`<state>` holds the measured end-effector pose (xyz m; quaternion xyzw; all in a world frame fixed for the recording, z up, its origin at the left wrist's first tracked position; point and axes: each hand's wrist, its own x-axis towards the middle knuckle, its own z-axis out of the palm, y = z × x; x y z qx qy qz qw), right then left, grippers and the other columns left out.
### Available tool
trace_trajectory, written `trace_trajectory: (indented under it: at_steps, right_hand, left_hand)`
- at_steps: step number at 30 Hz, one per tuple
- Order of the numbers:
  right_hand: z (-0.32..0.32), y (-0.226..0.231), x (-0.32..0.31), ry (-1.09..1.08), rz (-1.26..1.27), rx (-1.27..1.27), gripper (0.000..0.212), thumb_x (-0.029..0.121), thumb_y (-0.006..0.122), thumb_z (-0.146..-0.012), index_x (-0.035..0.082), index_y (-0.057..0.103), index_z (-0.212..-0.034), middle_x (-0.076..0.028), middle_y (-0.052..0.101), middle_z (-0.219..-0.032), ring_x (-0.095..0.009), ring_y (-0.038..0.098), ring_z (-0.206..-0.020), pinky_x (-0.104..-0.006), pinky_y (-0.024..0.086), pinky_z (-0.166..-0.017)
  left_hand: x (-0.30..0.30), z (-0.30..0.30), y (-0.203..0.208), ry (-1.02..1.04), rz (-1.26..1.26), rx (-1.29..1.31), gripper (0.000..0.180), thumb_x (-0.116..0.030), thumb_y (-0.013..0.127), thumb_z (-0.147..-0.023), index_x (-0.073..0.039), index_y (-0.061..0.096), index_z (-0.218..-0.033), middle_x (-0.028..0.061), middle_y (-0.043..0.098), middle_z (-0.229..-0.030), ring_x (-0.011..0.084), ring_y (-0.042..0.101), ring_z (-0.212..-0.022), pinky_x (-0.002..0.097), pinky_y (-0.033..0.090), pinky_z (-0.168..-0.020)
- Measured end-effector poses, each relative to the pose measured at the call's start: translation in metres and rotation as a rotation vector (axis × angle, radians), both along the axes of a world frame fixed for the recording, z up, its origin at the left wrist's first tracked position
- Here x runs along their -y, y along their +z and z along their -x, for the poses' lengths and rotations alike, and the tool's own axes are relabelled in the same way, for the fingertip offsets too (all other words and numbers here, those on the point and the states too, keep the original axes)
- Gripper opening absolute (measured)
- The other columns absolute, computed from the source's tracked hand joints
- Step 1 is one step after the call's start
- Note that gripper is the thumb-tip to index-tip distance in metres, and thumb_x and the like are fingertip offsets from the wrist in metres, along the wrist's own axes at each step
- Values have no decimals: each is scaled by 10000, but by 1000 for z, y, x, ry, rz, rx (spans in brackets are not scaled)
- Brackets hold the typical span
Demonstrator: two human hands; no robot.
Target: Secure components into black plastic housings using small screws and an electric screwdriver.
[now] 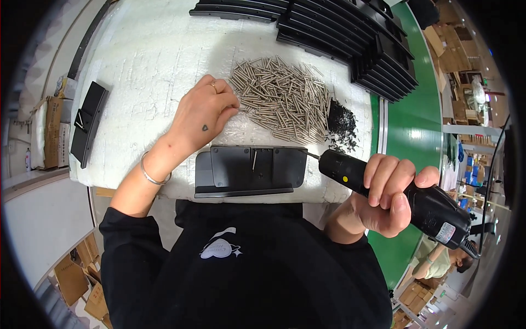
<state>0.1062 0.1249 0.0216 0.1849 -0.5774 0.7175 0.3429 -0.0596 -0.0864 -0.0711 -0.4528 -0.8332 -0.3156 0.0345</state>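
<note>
Head view: left hand (204, 114) pinches one pin from the metal pin pile (285, 97); right hand (383, 197) grips a black electric screwdriver (394, 192). One pin already stands in the black panel (250, 169) on the counter (148, 49); more seem left.

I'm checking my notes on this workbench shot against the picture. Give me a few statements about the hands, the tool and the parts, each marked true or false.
1. The right hand grips a black electric screwdriver. True.
2. The left hand rests flat on the black plastic part. False: it is at the edge of the pile of metal pins, pinching one between its fingertips.
3. A single pin stands in the middle of the black plastic part. True.
4. The small heap of black screws lies left of the pin pile. False: it lies on its right.
5. A stack of black parts sits at the far side of the white table. True.
</note>
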Motion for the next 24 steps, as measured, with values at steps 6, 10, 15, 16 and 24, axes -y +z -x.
trace_trajectory:
  at_steps: [6,10,15,16,24]
  right_hand:
    - [2,-6,13,64,110,-13,398,14,608,-811,107,398,-1136,-18,502,-623,-151,505,-497,-311,443,-530]
    - [4,-7,6,240,-48,83,437,-68,597,-801,94,390,-1150,-62,537,-701,-179,526,-572,-351,458,-581]
    - [9,-16,8,269,-98,107,447,-101,579,-799,84,380,-1155,-78,544,-720,-186,536,-583,-360,470,-598]
    - [9,-17,10,264,-95,112,441,-104,579,-798,78,378,-1147,-81,546,-722,-187,539,-588,-363,472,-600]
    - [12,-21,13,264,-110,118,421,-107,571,-800,62,359,-1123,-88,551,-718,-186,538,-587,-369,479,-608]
  left_hand:
    - [-1,-46,17,-78,-142,74,127,-61,722,-711,-96,653,-812,5,635,-765,237,589,-779,334,503,-637]
    - [-5,-68,12,-107,-168,85,163,-39,737,-671,-92,639,-791,-6,580,-764,216,566,-791,315,498,-641]
    - [-6,-72,6,-72,-192,72,171,-43,742,-667,-85,644,-801,2,564,-792,216,553,-822,317,495,-648]
    - [-6,-73,5,-65,-195,79,169,-43,743,-667,-81,647,-800,5,566,-785,218,555,-817,316,494,-648]
    - [-6,-74,3,-38,-221,131,138,-47,742,-676,-69,656,-782,10,567,-738,219,560,-790,309,492,-641]
